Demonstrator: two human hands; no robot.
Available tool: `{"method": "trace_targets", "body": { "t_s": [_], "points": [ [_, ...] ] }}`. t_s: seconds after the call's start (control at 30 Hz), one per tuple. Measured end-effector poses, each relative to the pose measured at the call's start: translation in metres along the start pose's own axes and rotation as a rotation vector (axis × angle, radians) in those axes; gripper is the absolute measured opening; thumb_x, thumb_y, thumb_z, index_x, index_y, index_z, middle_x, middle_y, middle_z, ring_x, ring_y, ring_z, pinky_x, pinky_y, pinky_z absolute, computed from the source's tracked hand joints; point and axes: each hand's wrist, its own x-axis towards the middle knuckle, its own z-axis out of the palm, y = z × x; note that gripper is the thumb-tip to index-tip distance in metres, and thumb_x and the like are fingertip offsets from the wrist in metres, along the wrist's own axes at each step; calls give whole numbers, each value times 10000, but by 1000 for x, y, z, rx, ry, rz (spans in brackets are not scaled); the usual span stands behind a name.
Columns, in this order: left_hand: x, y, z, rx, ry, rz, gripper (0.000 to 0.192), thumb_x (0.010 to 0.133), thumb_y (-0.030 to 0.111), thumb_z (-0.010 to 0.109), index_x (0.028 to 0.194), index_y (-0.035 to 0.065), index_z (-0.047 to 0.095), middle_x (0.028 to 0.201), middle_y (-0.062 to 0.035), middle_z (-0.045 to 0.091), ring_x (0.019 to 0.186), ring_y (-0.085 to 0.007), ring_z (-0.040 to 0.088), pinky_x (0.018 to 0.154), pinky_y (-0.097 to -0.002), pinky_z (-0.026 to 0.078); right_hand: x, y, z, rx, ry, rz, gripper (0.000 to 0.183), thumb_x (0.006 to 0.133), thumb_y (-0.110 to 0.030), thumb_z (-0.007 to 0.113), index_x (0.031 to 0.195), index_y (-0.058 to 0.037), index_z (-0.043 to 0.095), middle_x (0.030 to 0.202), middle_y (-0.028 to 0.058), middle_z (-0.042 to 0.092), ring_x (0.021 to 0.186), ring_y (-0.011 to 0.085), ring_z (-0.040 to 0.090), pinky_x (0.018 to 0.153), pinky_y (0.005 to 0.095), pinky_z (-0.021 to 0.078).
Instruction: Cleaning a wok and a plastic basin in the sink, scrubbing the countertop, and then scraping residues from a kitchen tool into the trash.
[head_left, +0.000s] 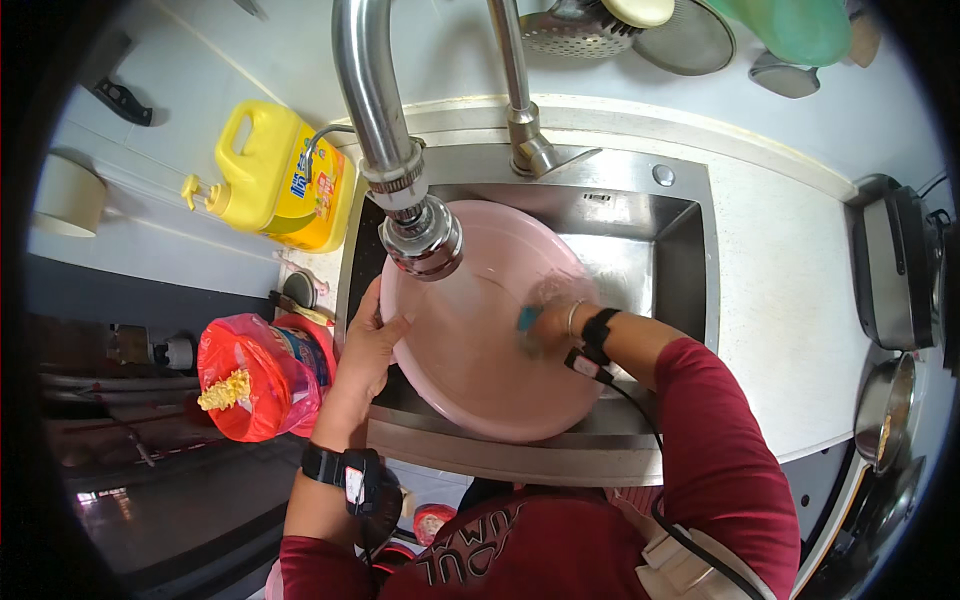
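Observation:
A large pink plastic basin (442, 382) rests over the stainless-steel sink (679, 247). Water streams into it from the chrome swivel head of the faucet (424, 244). My left hand (373, 337) grips the basin's left rim, thumb on the inner side and fingers outside. Down inside the basin on the right, my right hand (551, 330) is blurred and holds a teal scrubbing cloth or sponge (529, 317), whose exact kind I cannot tell. Splashing water surrounds that hand and partly hides its fingers.
Left of the sink stands a yellow detergent jug (274, 180) with a pump. Below it hangs a red plastic bag (247, 375) with food scraps. A single-lever tap (536, 146) rises behind the basin. White countertop (780, 300) extends right, toward a black appliance (896, 262).

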Motion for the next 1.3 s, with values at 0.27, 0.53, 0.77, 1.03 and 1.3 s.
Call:
{"method": "trace_targets", "body": {
  "t_s": [0.27,0.53,0.77,1.03,1.3],
  "points": [
    [1,-4,-2,24,-6,71,484,785,-6,508,1237,60,347,1077,-51,503,940,-124,499,772,-238,422,-78,-106,-27,995,141,-470,466,807,-364,473,1151,-50,450,1068,121,525,968,200,481,819,307,372],
    [17,-19,-20,120,23,-7,456,777,15,535,1209,52,396,1020,-47,540,842,-120,534,707,-223,444,-104,-14,65,402,672,101,349,708,-322,548,871,-15,585,918,159,573,858,299,539,789,363,399],
    [41,-53,-59,1090,184,158,537,690,147,634,1171,22,432,1068,-174,523,961,-255,512,808,-319,416,-111,41,67,1517,815,305,323,690,-159,599,971,-12,538,862,105,577,762,228,566,626,344,478],
    [-9,-8,34,484,-592,117,418,751,226,581,1095,11,480,1027,-157,530,966,-236,503,835,-319,383,-207,-65,-28,1927,1030,-136,224,747,-136,580,925,-29,496,713,16,528,513,92,505,381,199,431],
    [-6,23,44,567,-464,398,339,777,159,561,1078,16,502,894,-42,565,798,-110,513,719,-259,415,-231,-107,-92,1651,1149,-226,222,770,-144,539,888,36,486,752,99,548,581,148,560,444,253,486]
  ]
}}
